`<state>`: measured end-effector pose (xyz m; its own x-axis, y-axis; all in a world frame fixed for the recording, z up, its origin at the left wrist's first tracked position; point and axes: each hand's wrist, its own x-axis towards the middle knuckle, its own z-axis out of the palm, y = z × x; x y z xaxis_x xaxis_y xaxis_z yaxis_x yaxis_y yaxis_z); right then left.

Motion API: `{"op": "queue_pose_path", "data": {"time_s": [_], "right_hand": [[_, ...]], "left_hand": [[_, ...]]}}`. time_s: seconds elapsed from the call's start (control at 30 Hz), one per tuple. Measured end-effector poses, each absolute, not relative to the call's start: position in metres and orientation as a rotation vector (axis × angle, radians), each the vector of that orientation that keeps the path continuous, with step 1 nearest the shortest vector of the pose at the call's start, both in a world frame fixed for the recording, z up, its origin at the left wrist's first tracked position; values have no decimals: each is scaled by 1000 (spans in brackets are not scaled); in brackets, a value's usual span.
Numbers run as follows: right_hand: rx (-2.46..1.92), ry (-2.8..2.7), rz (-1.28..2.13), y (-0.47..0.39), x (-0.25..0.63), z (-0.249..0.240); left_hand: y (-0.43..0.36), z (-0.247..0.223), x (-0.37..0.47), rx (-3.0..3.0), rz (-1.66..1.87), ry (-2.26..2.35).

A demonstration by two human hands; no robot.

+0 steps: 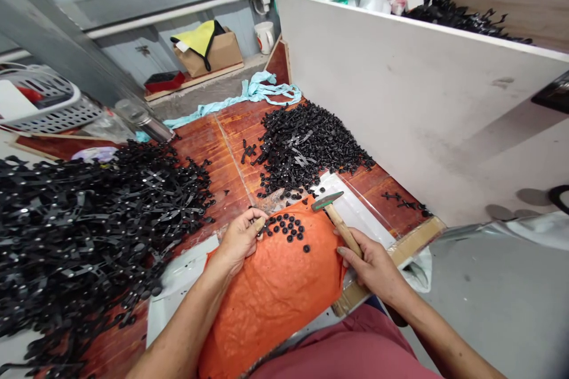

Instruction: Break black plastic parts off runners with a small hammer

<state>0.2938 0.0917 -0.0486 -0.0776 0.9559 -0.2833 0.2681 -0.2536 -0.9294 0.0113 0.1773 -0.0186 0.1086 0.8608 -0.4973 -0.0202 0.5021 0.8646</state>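
Observation:
An orange cloth (271,296) lies in front of me, with several small round black pieces (290,230) scattered near its far edge. My left hand (242,237) is at the cloth's far left edge, thumb and fingers pinched on a small dark part that is mostly hidden. My right hand (364,260), at the cloth's right edge, is closed round the wooden handle of a hammer (340,225). The hammer's green-grey head points up and left, above the cloth, right of the round pieces.
A large heap of black linked parts (89,219) covers the left of the red-brown table (231,148). Another black heap (311,142) sits beyond the cloth. A tall grey panel (418,95) borders the right side. A metal-and-clear bottle (146,121) and a basket (66,109) are at left.

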Motion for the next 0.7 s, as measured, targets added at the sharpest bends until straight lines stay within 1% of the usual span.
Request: {"op": "queue_pose_path", "data": {"time_s": [0.37,0.7], "right_hand": [[-1562,-1346,1385,92,294,-48],[-1550,-1353,1390,91,296,-53]], "left_hand": [[179,-17,5,820,743,1271],[178,-15,11,822,780,1350]]}}
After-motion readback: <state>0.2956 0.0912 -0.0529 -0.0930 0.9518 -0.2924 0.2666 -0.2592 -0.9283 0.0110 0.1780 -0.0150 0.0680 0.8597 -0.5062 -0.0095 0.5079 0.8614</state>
